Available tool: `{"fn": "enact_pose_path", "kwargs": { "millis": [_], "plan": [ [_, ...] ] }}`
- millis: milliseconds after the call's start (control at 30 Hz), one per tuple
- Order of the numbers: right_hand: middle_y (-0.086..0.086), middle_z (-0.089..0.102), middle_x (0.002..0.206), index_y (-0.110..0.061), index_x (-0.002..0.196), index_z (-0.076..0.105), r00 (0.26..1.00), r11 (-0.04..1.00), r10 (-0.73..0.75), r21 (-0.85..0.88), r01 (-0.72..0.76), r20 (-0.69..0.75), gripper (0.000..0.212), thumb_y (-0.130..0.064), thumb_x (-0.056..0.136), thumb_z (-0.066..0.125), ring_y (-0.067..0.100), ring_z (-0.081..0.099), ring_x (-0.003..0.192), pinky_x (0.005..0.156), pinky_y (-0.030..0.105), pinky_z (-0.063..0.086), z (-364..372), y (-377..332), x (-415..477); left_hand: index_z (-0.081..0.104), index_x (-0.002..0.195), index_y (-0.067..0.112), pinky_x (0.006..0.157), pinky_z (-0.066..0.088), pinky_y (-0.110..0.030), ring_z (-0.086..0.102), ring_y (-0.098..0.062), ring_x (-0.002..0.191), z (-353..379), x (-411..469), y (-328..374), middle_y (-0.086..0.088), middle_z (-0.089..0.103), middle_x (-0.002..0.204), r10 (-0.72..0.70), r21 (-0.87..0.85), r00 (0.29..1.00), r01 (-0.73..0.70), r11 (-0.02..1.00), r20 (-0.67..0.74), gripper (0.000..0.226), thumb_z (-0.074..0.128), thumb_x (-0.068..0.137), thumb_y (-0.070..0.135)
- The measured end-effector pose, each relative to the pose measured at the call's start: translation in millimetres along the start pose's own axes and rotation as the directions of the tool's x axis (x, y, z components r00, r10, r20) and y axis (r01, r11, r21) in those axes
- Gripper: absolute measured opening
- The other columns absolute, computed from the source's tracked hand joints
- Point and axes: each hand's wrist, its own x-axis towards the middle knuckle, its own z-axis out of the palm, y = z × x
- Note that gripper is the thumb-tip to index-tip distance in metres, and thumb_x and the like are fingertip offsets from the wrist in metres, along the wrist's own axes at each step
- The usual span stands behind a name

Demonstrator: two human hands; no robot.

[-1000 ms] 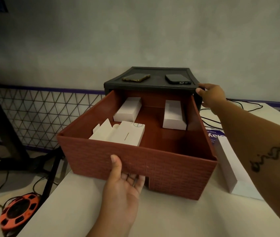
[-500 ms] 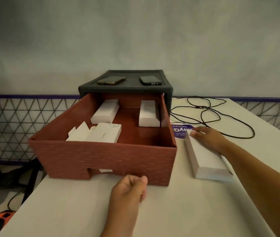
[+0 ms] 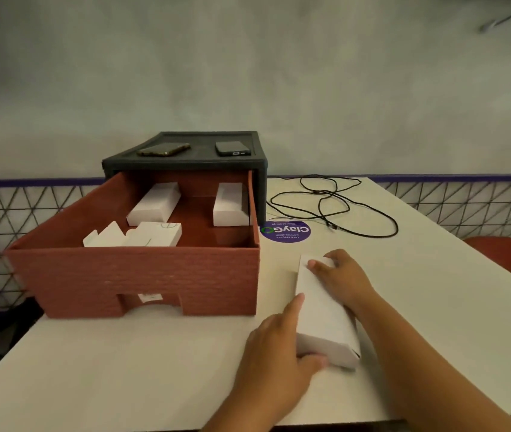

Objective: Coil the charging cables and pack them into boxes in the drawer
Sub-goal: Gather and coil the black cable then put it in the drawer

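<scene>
The white box [image 3: 319,310] lies on the counter [image 3: 123,378] in the lower right of the frame, its long axis running from the near edge up and slightly left. It sits between the two hands. The left hand [image 3: 274,347] grips the near end, thumb up along the left side and fingers curled round the end face. The right hand [image 3: 341,275] has bent fingers over the top of the far end; its thumb is hidden. The loose black cable [image 3: 341,207] sprawls uncoiled beyond the far end, toward the upper right, so the right hand is the nearer one. The open drawer [image 3: 142,275] stands just left of the box, on the left hand's side.
</scene>
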Motion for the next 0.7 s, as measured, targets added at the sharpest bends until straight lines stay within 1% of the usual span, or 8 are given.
{"fn": "enact_pose_path", "kwargs": {
  "millis": [100,167,267,367,433,533,633,700],
  "plan": [
    [0.007,0.056,0.116,-0.018,0.113,0.049,0.998,0.997,0.042,0.062,-0.039,-0.038,0.036,-0.039,0.086,0.059,0.027,0.055,0.105,0.089,0.036,0.045,-6,6,-15,0.015,0.144,0.047,0.109,0.029,-0.026,0.035,-0.007,0.13,0,-6,-1,0.017,0.036,0.145,0.045,-0.05,0.998,-0.043,0.998,0.033,0.082,0.066,0.08,0.043],
    [0.006,0.058,0.107,-0.019,0.105,0.05,0.997,0.98,0.061,0.195,-0.05,-0.05,0.027,-0.034,0.085,0.061,0.026,0.057,0.097,0.086,0.041,0.049,-10,9,-25,0.019,0.141,0.05,0.106,0.031,-0.021,0.039,-0.003,0.126,-2,-11,-1,0.02,0.039,0.142,0.075,-0.083,0.996,-0.071,0.994,0.043,0.079,0.068,0.08,0.039],
    [0.008,0.059,0.096,-0.017,0.099,0.052,0.998,0.879,0.061,0.475,-0.04,-0.029,0.016,-0.023,0.086,0.06,0.024,0.058,0.081,0.066,0.034,0.051,-19,6,-41,0.025,0.124,0.066,0.105,0.026,-0.012,0.032,0.007,0.128,-4,-18,1,0.031,0.029,0.142,0.132,-0.196,0.99,-0.119,0.974,0.055,0.073,0.07,0.08,0.028],
    [0.009,0.059,0.097,-0.018,0.096,0.054,0.999,0.828,0.031,0.561,-0.004,-0.039,0.011,-0.022,0.087,0.06,0.024,0.058,0.079,0.062,0.031,0.048,-25,-1,-49,0.037,0.111,0.067,0.109,0.025,-0.013,0.022,0.019,0.127,-10,-19,4,0.032,0.018,0.146,0.218,-0.314,0.975,-0.191,0.93,0.052,0.067,0.074,0.074,0.025],
    [0.009,0.06,0.101,-0.018,0.097,0.054,0.997,0.813,0.004,0.58,0.045,-0.082,0.013,-0.023,0.087,0.061,0.024,0.059,0.082,0.064,0.031,0.048,-29,-9,-53,0.038,0.11,0.065,0.107,0.034,-0.019,0.024,0.019,0.125,-18,-18,10,0.033,0.019,0.144,0.243,-0.394,0.97,-0.215,0.894,0.022,0.068,0.076,0.069,0.026],
    [0.007,0.059,0.109,-0.023,0.113,0.051,0.995,0.761,-0.062,0.641,0.101,-0.083,0.026,-0.023,0.088,0.059,0.025,0.061,0.089,0.067,0.033,0.05,-37,-35,-58,0.043,0.106,0.059,0.098,0.041,-0.017,0.033,0.013,0.123,-41,-13,24,0.039,0.024,0.136,0.268,-0.464,0.962,-0.259,0.847,-0.048,0.064,0.078,0.059,0.033],
    [0.004,0.057,0.117,-0.027,0.13,0.044,0.988,0.72,-0.149,0.679,0.143,-0.05,0.05,-0.027,0.083,0.062,0.024,0.063,0.094,0.071,0.035,0.053,-42,-69,-62,0.047,0.099,0.056,0.084,0.045,-0.016,0.046,0.002,0.111,-76,-8,40,0.023,0.037,0.131,0.257,-0.492,0.964,-0.259,0.832,-0.072,0.064,0.081,0.047,0.04],
    [0.006,0.059,0.118,-0.027,0.13,0.044,0.979,0.682,-0.205,0.713,0.161,-0.025,0.056,-0.031,0.078,0.061,0.026,0.064,0.095,0.077,0.042,0.056,-42,-91,-64,0.05,0.093,0.057,0.078,0.046,-0.017,0.05,-0.002,0.104,-102,-5,50,0.013,0.042,0.126,0.242,-0.503,0.966,-0.256,0.825,-0.093,0.062,0.08,0.04,0.045]
  ]
}}
